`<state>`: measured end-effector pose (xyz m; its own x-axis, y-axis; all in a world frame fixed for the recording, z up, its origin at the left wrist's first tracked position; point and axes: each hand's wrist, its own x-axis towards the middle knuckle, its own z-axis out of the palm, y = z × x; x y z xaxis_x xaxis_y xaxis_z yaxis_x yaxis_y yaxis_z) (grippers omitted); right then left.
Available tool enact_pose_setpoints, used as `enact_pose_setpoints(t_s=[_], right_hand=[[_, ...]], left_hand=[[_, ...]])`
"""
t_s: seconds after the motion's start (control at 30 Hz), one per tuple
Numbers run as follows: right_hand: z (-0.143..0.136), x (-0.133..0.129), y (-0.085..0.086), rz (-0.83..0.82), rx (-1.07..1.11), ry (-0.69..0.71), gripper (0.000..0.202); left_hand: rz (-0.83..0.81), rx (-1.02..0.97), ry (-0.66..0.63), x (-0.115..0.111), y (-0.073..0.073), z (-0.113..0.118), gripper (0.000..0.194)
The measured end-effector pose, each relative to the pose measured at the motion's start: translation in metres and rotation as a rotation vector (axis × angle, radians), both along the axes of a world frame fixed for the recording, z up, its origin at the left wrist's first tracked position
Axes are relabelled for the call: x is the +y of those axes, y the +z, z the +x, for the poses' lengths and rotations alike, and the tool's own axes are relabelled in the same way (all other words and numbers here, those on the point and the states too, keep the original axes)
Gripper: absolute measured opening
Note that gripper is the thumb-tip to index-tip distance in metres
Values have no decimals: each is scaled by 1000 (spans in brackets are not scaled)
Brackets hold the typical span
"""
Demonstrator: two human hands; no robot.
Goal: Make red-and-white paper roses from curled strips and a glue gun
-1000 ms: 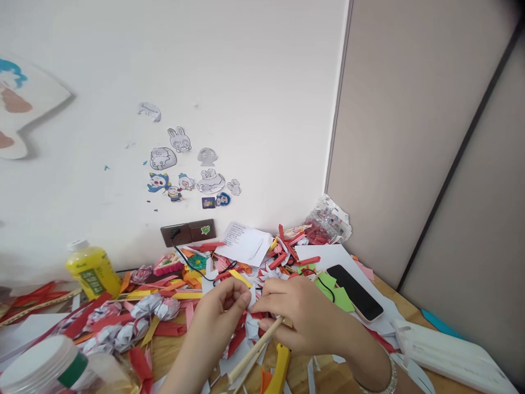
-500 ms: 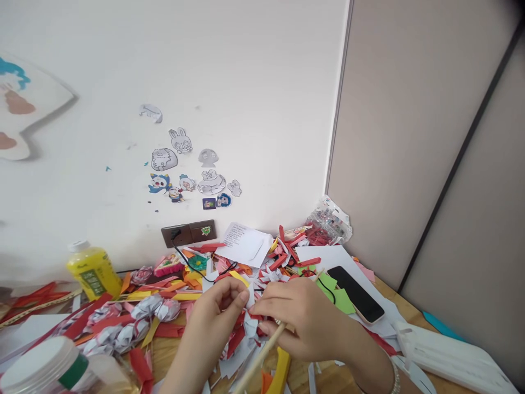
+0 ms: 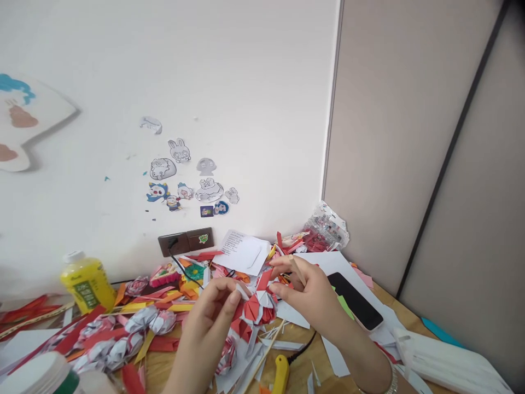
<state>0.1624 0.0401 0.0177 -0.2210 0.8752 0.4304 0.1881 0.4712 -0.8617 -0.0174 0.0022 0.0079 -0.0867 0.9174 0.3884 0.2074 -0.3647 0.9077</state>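
My left hand [image 3: 215, 317] is closed, its thumb and index finger pinching a white paper strip [image 3: 243, 291]. Opposite it, my right hand [image 3: 309, 287] has thumb and forefinger on a red paper strip [image 3: 264, 280]. Both strips meet a red-and-white folded paper piece [image 3: 262, 307] between the hands, partly hidden by the left fingers. A thin wooden stick [image 3: 268, 345] slants below the hands, over white paper scraps. Nearer me lies a yellow tool handle [image 3: 281, 375] with a black cord.
Paper strips and folded paper balls [image 3: 115, 347] cover the left side. A yellow drink bottle [image 3: 88, 287] and a white-lidded jar [image 3: 39, 375] stand there. On the right lie a phone [image 3: 356, 301] and a white flat object [image 3: 455, 355]. A wall socket [image 3: 186, 241] is behind.
My right hand has lifted up and away from the stick and now pinches the red strip. The folded paper and yellow handle show more fully, and the view has tilted slightly.
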Motion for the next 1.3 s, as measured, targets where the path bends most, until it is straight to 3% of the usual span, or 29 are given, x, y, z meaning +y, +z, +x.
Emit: enact_pose_setpoints(t_s=[0.1,0.27,0.43,0.7,0.83,1.03,1.17,1.3], right_hand=[[-1,1,-2,8,-2,24,10],[0,-2,1,16,-15,79,9],[1,-5,4,140,-68,97,15],[-1,-3,0,539,-156,0,9],[-1,-3,0,704,-167,-42,8],[-1,-2,-1,853,-114,-76,10],[-1,-5,-1,740,-130,-24,12],[-3,-10,2,326,-170,52,12]], left_hand=[[24,19,-68,2,-3,-1,12],[37,110,-158,2,-3,-2,6],[27,250,-117,-2,0,-1,11],[515,451,22,1,5,1,24],[634,528,60,1,2,1,32],[743,551,-10,-1,0,1,32],[680,469,29,-4,5,1,21],[321,433,-72,-5,8,-1,8]])
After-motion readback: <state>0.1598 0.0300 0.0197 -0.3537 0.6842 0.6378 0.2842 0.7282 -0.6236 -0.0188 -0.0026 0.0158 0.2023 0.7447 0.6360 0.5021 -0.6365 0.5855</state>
